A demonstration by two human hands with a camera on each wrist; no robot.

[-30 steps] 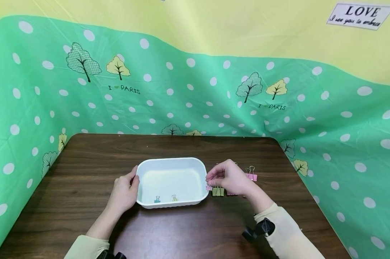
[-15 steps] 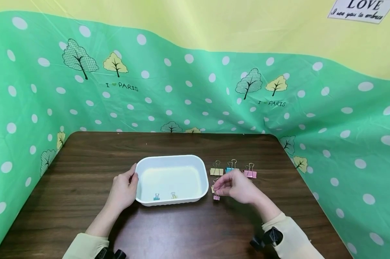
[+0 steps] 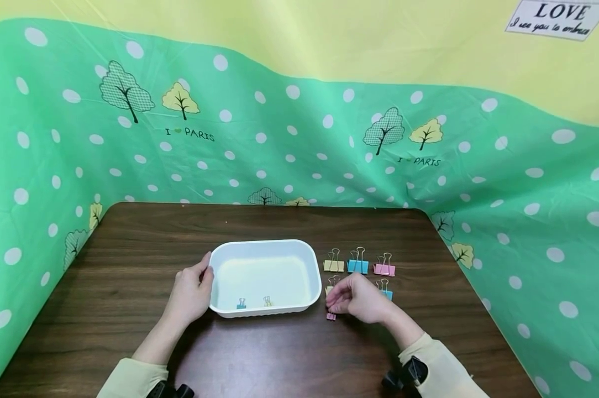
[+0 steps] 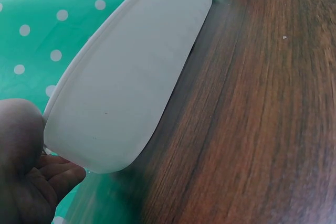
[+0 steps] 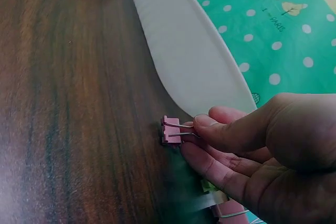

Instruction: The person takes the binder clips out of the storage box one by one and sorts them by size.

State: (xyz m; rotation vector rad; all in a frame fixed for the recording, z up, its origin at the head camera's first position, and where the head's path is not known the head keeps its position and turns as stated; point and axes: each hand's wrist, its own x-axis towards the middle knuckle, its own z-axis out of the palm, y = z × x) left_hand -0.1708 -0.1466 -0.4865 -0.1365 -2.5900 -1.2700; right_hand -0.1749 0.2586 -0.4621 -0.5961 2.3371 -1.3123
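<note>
My left hand [image 3: 190, 293] grips the left rim of a white plastic tray [image 3: 264, 314], thumb at the rim and fingers beneath in the left wrist view. A small blue binder clip [image 3: 241, 304] and a small yellow binder clip [image 3: 267, 302] are inside the tray near its front wall. Right of the tray, my right hand [image 3: 361, 298] pinches a small pink binder clip [image 5: 171, 130] by its wire handles, the clip's body pointing away from the fingertips. A yellowish binder clip [image 3: 329, 289] stands behind these fingers, partly hidden by them.
A back row on the dark wooden table [image 3: 259, 359] has larger yellow [image 3: 334, 266], blue [image 3: 357, 267] and pink binder clips [image 3: 384, 270]. Another blue clip [image 3: 388, 294] shows behind the right hand. A polka-dot curtain [image 3: 289, 149] hangs along the table's far edge.
My right hand has moved from the tray's right rim toward me and slightly right, carrying the pink binder clip. Clips it covered now show. The left hand stays on the tray.
</note>
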